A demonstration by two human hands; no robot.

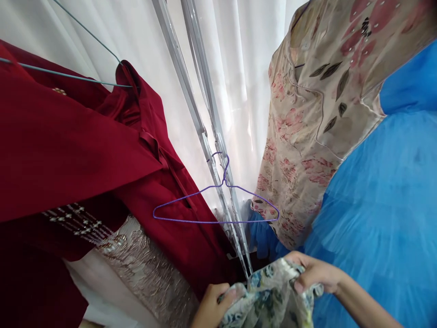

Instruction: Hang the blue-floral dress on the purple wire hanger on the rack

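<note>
A pale garment with a blue and green floral print [266, 296] is stretched between my two hands at the bottom of the head view. My left hand [215, 303] grips its left edge, fingers closed on the cloth. On the other side my right hand [316, 273] pinches the upper right edge, thumb in front. The garment's lower part lies outside the view. Just above it, a purple wire hanger [218, 222] hangs by its hook from a metal rack upright [218, 177], with no clothing on it.
Dark red garments [78, 150] with beaded trim hang at left, partly on a teal hanger [75, 76]. A beige floral dress [293, 150] and a blue tulle dress [382, 218] hang at right. A white curtain [235, 68] covers the back.
</note>
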